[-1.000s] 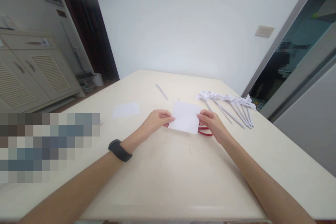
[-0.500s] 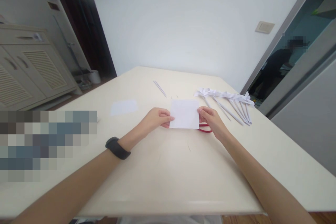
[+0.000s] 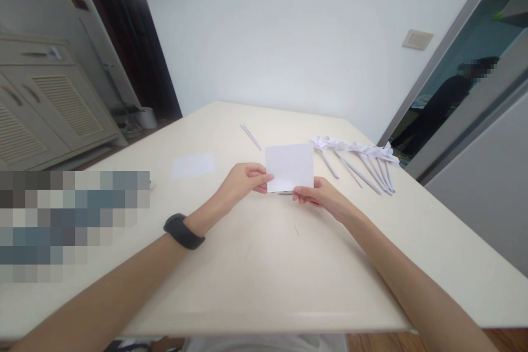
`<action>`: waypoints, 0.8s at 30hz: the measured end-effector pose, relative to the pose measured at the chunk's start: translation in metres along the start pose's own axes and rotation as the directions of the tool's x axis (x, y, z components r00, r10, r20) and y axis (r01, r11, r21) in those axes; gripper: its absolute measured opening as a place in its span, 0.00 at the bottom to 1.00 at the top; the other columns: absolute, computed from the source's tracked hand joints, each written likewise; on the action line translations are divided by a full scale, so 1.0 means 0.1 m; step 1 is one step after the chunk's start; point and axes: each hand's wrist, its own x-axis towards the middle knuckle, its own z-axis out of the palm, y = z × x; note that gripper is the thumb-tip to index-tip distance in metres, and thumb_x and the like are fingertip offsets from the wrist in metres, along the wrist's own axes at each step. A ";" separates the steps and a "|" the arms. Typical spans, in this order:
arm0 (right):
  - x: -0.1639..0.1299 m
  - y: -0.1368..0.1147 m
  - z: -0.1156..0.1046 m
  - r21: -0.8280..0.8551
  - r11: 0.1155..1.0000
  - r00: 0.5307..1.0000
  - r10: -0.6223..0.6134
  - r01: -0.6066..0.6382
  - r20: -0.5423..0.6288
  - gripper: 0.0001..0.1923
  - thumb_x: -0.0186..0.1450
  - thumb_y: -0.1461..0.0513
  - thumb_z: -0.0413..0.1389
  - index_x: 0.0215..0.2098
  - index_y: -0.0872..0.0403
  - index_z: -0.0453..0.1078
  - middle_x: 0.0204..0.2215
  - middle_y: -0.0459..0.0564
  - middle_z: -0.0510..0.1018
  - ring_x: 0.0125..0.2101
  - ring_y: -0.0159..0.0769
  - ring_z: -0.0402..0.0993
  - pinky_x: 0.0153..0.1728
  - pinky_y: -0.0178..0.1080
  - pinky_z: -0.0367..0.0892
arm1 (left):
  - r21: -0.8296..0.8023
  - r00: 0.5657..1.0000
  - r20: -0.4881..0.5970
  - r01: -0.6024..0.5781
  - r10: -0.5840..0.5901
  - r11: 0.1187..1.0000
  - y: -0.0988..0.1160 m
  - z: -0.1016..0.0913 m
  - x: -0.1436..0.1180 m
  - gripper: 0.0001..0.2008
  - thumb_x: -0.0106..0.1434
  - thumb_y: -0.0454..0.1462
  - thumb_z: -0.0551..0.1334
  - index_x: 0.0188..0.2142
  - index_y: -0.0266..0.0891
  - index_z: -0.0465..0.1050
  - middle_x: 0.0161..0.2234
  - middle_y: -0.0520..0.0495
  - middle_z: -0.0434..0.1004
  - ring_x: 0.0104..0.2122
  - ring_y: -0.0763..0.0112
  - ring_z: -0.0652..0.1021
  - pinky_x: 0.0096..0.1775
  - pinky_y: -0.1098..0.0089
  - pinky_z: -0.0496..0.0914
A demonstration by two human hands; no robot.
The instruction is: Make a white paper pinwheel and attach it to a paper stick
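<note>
Paper (image 3: 289,168) held up | left hand (image 3: 243,180) pinches its left edge, right hand (image 3: 324,196) its bottom-right part | I judge: positioning; next needs even grip

Wall (image 3: 284,33): white, plain.
Light switch (image 3: 418,39): pale, on the wall, right side.
Cabinet (image 3: 55,96): cream, louvred doors, far left.
Bucket (image 3: 147,117): white, near the cabinet.
Dark panel (image 3: 127,33): tall, left of the wall.
Doorframe (image 3: 443,49): grey, right.
Person (image 3: 443,102): dark clothing, beyond the doorframe.
</note>
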 end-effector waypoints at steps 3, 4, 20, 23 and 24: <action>-0.01 -0.01 0.01 -0.045 0.999 1.000 -0.016 0.015 -0.020 0.13 0.55 0.54 0.59 0.27 0.57 0.73 0.25 0.48 0.75 0.25 0.29 0.67 0.26 0.34 0.58 | 0.009 1.000 0.010 0.008 -0.008 1.000 -0.01 0.00 0.00 0.11 0.52 0.41 0.67 0.28 0.36 0.72 0.23 0.52 0.76 0.25 0.74 0.76 0.34 0.73 0.74; -0.01 -0.01 0.01 -0.059 0.998 0.999 -0.019 0.017 -0.032 0.12 0.55 0.54 0.59 0.26 0.56 0.73 0.25 0.48 0.76 0.25 0.30 0.67 0.26 0.34 0.58 | 0.012 1.000 0.017 0.012 -0.013 1.000 -0.01 0.01 0.00 0.11 0.53 0.41 0.67 0.28 0.36 0.72 0.24 0.51 0.76 0.26 0.74 0.77 0.35 0.72 0.74; 0.01 0.00 -0.02 -0.032 0.998 0.991 -0.064 0.061 -0.121 0.13 0.59 0.53 0.56 0.36 0.54 0.72 0.34 0.48 0.77 0.32 0.33 0.71 0.33 0.34 0.64 | 0.049 0.998 0.062 0.002 -0.005 0.999 -0.03 0.02 0.00 0.12 0.52 0.44 0.66 0.27 0.36 0.71 0.25 0.49 0.77 0.28 0.71 0.77 0.36 0.69 0.73; 0.03 0.01 -0.06 0.051 0.991 0.986 -0.114 0.121 -0.120 0.14 0.59 0.54 0.56 0.40 0.53 0.73 0.37 0.49 0.77 0.36 0.36 0.73 0.37 0.37 0.66 | 0.050 0.996 0.076 0.031 -0.034 0.998 -0.02 0.03 0.00 0.12 0.52 0.43 0.66 0.26 0.36 0.70 0.25 0.49 0.77 0.27 0.71 0.77 0.36 0.69 0.73; 0.03 0.01 -0.07 0.075 0.989 0.986 -0.121 0.131 -0.118 0.14 0.60 0.53 0.56 0.39 0.53 0.73 0.37 0.49 0.77 0.36 0.36 0.73 0.38 0.38 0.67 | 0.052 0.996 0.075 0.038 -0.042 0.998 -0.02 0.04 0.00 0.12 0.52 0.43 0.66 0.26 0.36 0.70 0.25 0.49 0.77 0.27 0.71 0.77 0.36 0.69 0.73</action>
